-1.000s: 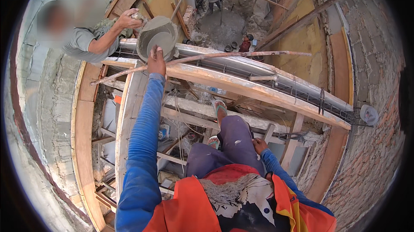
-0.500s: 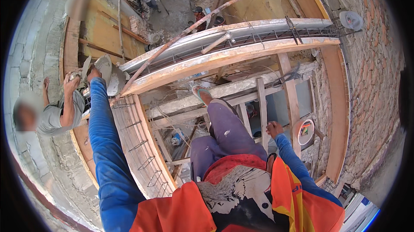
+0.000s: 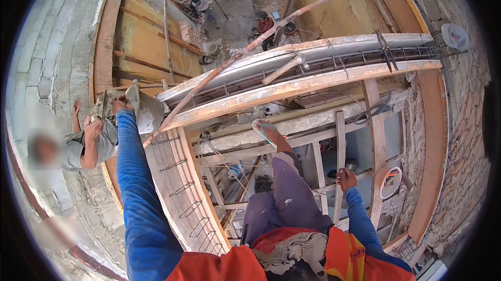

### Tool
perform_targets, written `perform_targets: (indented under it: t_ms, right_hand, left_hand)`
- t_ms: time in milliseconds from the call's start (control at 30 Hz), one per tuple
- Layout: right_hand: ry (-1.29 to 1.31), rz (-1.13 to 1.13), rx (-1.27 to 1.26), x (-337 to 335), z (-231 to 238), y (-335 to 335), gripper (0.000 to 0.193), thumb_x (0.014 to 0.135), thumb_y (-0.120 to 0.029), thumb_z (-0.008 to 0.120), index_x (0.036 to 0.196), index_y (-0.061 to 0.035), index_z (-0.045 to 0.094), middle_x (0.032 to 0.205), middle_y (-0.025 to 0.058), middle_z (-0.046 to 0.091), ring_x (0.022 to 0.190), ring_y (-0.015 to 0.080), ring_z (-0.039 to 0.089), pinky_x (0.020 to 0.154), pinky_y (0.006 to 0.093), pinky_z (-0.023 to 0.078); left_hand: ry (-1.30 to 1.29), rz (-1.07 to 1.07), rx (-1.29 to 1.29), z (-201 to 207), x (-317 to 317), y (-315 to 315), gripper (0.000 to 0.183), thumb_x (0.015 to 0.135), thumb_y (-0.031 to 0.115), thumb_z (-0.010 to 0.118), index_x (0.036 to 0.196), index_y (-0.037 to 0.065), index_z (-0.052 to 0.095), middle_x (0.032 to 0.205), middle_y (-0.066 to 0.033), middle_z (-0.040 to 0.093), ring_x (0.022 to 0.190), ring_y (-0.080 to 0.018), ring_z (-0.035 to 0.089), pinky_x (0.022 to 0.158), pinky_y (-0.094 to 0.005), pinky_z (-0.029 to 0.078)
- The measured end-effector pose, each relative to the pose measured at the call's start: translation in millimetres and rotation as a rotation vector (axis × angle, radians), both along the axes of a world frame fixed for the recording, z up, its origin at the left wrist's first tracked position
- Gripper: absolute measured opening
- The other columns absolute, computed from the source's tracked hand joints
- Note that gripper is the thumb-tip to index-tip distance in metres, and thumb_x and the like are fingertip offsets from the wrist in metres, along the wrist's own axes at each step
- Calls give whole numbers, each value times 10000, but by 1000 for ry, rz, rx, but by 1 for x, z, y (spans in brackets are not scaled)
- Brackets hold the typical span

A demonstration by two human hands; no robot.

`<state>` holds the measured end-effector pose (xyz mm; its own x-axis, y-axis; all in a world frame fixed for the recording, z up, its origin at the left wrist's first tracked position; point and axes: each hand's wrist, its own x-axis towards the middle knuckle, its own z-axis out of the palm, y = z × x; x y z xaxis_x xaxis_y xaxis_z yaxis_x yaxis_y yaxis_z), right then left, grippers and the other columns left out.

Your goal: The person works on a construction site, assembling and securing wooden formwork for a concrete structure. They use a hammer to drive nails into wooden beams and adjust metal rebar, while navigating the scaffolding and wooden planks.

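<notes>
My left hand (image 3: 122, 104), at the end of an outstretched arm, is closed on the edge of a limp, dusty grey-beige sack (image 3: 132, 93). A co-worker's hand (image 3: 94, 127) also grips this sack, to the left of mine. Beside my hand, a pale grey lump or container (image 3: 148, 114) rests against the formwork; its kind is unclear. My right hand (image 3: 346, 178) hangs low on the right, fingers curled, in front of an upright wooden batten (image 3: 339, 150). Whether it touches the batten or holds something small cannot be made out.
A hammer (image 3: 284, 69) lies across the beam formwork (image 3: 308, 91), with rebar inside. A long pole (image 3: 250, 46) crosses it. My sandalled foot (image 3: 265, 132) stands on a rough beam. A white bucket (image 3: 390, 182) sits right; open gaps drop below. People (image 3: 265, 26) work far beneath.
The view has shifted, so the scene sits lower and further right. The sack between the co-worker's hand and mine has changed shape. My right hand now overlaps the batten.
</notes>
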<state>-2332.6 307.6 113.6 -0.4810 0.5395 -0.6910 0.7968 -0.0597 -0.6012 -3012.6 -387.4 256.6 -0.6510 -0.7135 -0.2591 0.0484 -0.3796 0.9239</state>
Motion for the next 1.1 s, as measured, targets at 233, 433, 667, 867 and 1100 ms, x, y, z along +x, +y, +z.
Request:
perform_targets:
  t_ms: [233,433,667,867,1100]
  right_hand:
    - [-163,196,171,1,1,39,345,912,-348,514,1060,-69,652,918,130,692,807,263,686,800,387,519]
    - [-295,59,125,10,48,46,284,897,-289,509,1009,-79,664,801,100,693,704,225,685,726,359,535]
    - [44,39,87,-12,74,44,306,962,-232,496,1105,13,610,890,107,683,717,140,648,669,276,518]
    - [317,-77,106,-55,127,0,264,962,-237,494,1086,-46,629,924,101,711,811,186,688,761,309,527]
    - [627,155,-319,-202,278,-75,290,1014,-183,464,1169,37,574,1021,109,665,998,155,636,856,274,511]
  left_hand:
    - [23,53,-154,22,33,-16,132,967,104,395,930,55,511,710,-42,525,612,-177,543,615,-303,511]
    - [-14,-30,-316,54,97,55,244,1018,255,427,930,39,496,784,-53,482,688,-194,521,651,-313,490]
    - [125,-324,-335,95,141,91,324,1004,366,498,818,103,456,733,-19,431,646,-160,419,686,-338,436]
    - [178,-636,-306,171,202,181,293,1006,332,509,794,136,456,693,32,369,622,-105,354,672,-299,389]
    - [131,-887,-346,229,280,328,350,1007,283,510,717,125,395,672,22,307,590,-90,282,609,-283,360]
